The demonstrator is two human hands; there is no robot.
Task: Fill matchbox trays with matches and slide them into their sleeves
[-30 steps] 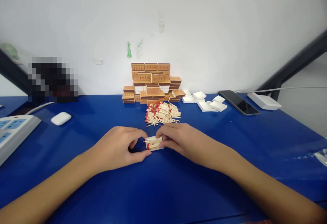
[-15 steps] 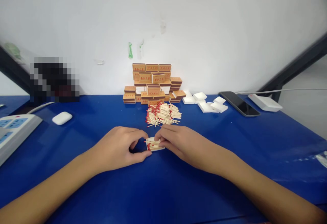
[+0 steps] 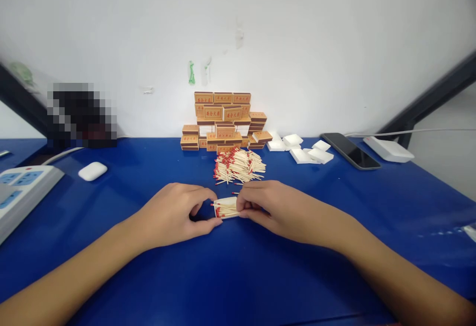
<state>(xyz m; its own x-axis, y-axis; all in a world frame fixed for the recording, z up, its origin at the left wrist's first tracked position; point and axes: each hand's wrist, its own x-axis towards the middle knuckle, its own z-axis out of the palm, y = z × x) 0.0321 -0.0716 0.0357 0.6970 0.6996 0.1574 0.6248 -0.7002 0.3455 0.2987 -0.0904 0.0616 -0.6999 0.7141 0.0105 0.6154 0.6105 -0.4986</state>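
Note:
A small white matchbox tray (image 3: 225, 200) lies on the blue table in front of me, with red-tipped matches (image 3: 227, 210) inside. One match sticks out over its left end. My left hand (image 3: 182, 215) grips that left end, thumb at the near corner and index finger at the far one. At the right end, the fingers of my right hand (image 3: 273, 212) are pinched together on the plain ends of the matches. They cover that end of the tray. Just beyond it is a large heap of loose matches (image 3: 240, 166), with a few strays near my right hand.
Stacked matchboxes (image 3: 223, 112) stand against the wall. To their right are several white trays (image 3: 311, 155), a phone (image 3: 349, 151) and a white box-shaped device (image 3: 388, 149). On the left lie a white earbud case (image 3: 92, 171) and a power strip (image 3: 35, 192).
My right hand has shifted right, from over the middle of the tray to its right end, uncovering more matches. The left hand keeps its hold. The view has shifted slightly.

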